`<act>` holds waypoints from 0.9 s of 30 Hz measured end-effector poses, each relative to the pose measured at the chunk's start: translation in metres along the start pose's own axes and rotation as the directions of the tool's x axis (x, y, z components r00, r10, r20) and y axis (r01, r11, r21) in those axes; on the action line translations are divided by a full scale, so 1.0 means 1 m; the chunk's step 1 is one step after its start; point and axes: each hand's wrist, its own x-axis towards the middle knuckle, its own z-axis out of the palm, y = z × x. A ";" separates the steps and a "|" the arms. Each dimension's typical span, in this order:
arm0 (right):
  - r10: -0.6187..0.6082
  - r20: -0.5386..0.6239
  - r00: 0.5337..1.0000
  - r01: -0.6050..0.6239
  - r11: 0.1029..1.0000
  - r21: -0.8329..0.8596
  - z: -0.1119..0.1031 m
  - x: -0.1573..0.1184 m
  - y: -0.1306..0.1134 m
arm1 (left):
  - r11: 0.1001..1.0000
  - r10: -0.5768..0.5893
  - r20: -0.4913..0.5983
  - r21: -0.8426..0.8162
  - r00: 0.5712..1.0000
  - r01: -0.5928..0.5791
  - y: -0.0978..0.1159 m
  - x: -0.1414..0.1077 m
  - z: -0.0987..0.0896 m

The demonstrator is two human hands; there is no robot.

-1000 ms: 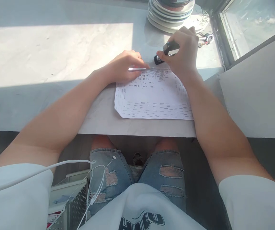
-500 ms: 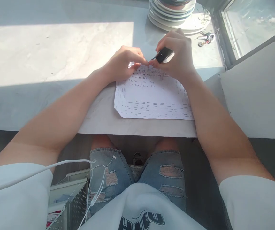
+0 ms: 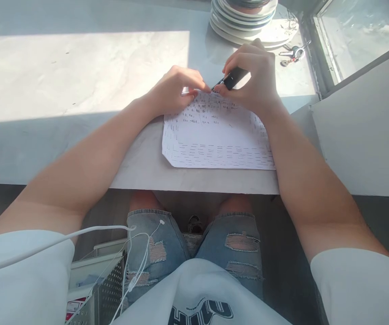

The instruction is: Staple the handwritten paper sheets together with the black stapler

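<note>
"Where is the paper from where you're driving?"

"Flat on the table (image 3: 194,180), near its front edge: one written-on paper (image 3: 221,135), its top edge under my fingers. I judge it light and limp, quick to crease or tear, so I'd take it flat by a side margin and never drag it from one corner."

"And your hands?"

"My right hand (image 3: 257,76) is wrapped round a black tool (image 3: 234,78), its narrow end at the paper's top edge. It seems rigid and smooth, perhaps a little slippery; I'd grip the thick body, clear of that end. My left hand (image 3: 177,90) is bent over the upper left of the paper, beside a slim pale strip (image 3: 185,94). Whether it pinches or merely presses, I can't tell (the fingers block my view, as fingers do)."

"Anything fragile about?"

"A stack of plates (image 3: 219,29) beyond my right hand, with keys (image 3: 296,53) beside it. The plates look breakable, so I'd mind my knuckles."
</note>
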 end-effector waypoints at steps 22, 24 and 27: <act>-0.127 0.101 0.987 0.141 0.979 -0.150 -0.015 0.001 -0.007 | 0.995 -0.098 0.026 -0.002 0.995 0.098 0.007 -0.003 0.000; -0.171 0.116 0.978 0.192 0.961 -0.200 -0.015 0.002 -0.008 | 0.994 -0.113 0.034 0.020 0.993 0.112 0.011 -0.003 -0.001; -0.208 0.175 0.962 0.247 0.938 -0.244 -0.015 0.003 -0.011 | 0.990 -0.139 0.034 0.043 0.990 0.138 0.016 -0.003 -0.002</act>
